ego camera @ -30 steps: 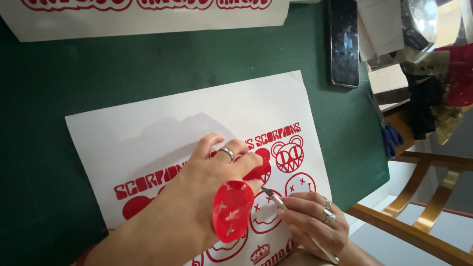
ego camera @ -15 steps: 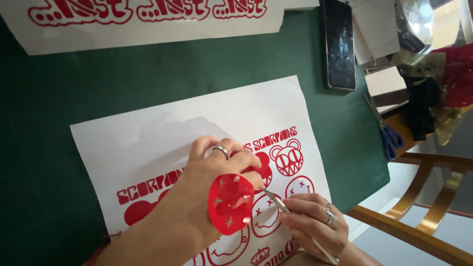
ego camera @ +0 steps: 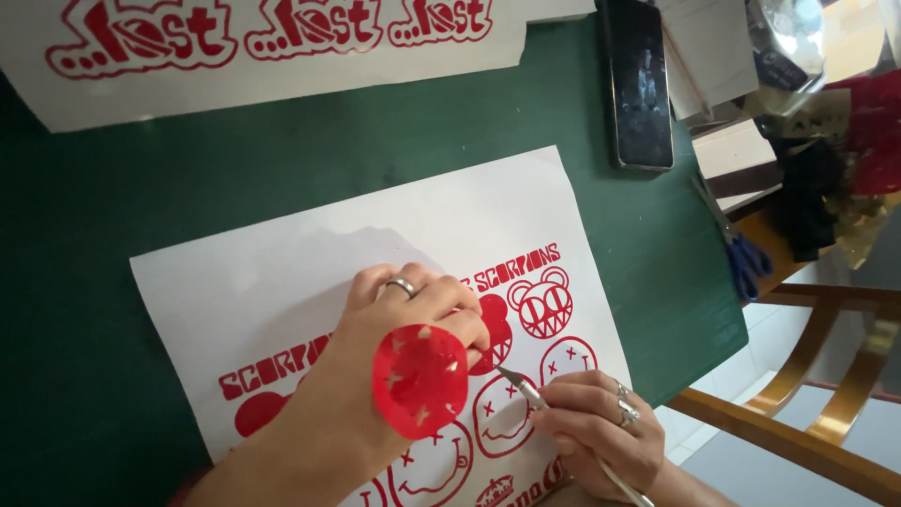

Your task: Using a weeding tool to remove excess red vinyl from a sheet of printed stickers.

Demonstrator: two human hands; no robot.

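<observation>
A white sticker sheet [ego camera: 282,282] with red cut designs lies on the green desk [ego camera: 94,188]; everything here is placed against it. Above its upper left corner lies a second white sheet [ego camera: 282,66] with red lettering. On the sheet's lower middle rests the left hand [ego camera: 404,319], fingers curled and pressing flat on the paper, a ring on one finger; it grips nothing, but a peeled red disc of vinyl [ego camera: 419,380], cut with small holes, clings to its back. Just right of that, over the row of round red faces at the sheet's lower right, the right hand [ego camera: 601,437] is closed around a slim craft knife [ego camera: 526,390], held like a pen, its tip touching the sheet beside the left fingertips. Above the sheet's upper right corner lies a dark phone [ego camera: 643,84]. Right of the sheet, at the desk's edge, lie blue-handled scissors [ego camera: 741,253].
</observation>
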